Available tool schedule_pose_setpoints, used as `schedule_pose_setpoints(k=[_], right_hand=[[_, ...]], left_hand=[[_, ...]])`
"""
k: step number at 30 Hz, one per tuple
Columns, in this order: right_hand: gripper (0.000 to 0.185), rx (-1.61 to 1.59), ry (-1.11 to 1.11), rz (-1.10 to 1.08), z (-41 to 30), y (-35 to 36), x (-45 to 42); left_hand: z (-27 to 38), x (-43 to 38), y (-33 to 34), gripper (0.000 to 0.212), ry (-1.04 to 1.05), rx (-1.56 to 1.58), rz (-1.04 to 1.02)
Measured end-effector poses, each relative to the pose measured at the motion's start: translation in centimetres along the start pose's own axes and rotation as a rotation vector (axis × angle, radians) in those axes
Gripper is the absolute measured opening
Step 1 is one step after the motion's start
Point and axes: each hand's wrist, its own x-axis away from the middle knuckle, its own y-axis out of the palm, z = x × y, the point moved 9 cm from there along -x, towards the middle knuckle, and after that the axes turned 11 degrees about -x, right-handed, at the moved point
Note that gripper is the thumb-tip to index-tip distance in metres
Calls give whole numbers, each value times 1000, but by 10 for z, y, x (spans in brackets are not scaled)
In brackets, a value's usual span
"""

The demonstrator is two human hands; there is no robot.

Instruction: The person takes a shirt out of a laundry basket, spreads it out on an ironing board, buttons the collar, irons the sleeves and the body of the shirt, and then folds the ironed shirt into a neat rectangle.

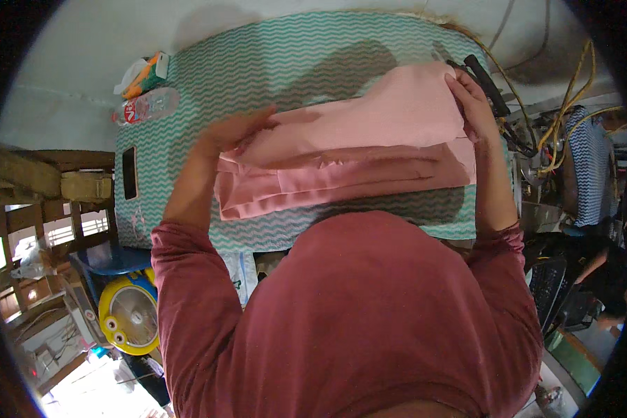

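Note:
A folded pink cloth garment [345,167] lies across a table cover with green and white zigzags [214,68]. Its upper layer is lighter pink; several folds run lengthwise along the nearer part. At the cloth's right end, my right hand [468,99] grips the upper corner of the light layer between thumb and fingers. My left hand [243,128] is blurred and rests at or just over the cloth's upper left end; whether its fingers pinch the fabric cannot be told.
A clear plastic bottle [154,104] and a tissue pack [149,73] lie at the back left, above a dark phone [129,172]. Black tool-like handles [483,81] and yellowish cords [559,125] are at the right. A yellow round fan [130,313] stands lower left. Another person's arm [593,266] shows far right.

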Motion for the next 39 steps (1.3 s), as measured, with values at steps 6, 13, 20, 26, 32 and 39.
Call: schedule_pose_setpoints(k=[6, 13, 20, 26, 32, 39], right_hand=[[30, 372, -137, -289, -3, 94, 9], [34, 157, -244, -857, 44, 249, 89], [42, -44, 172, -393, 30, 214, 56], [35, 17, 197, 19, 69, 46, 3], [22, 410, -140, 127, 86, -112, -17], [22, 1073, -777, 290, 24, -69, 9]], left_hand=[[14, -31, 39, 67, 324, -370, -160], [38, -41, 23, 61, 329, -288, 2], [15, -25, 35, 56, 295, -176, -39], [-25, -11, 42, 52, 91, -107, -106], [9, -17, 11, 53, 220, -476, -54], [19, -57, -34, 36, 279, -853, 404]])
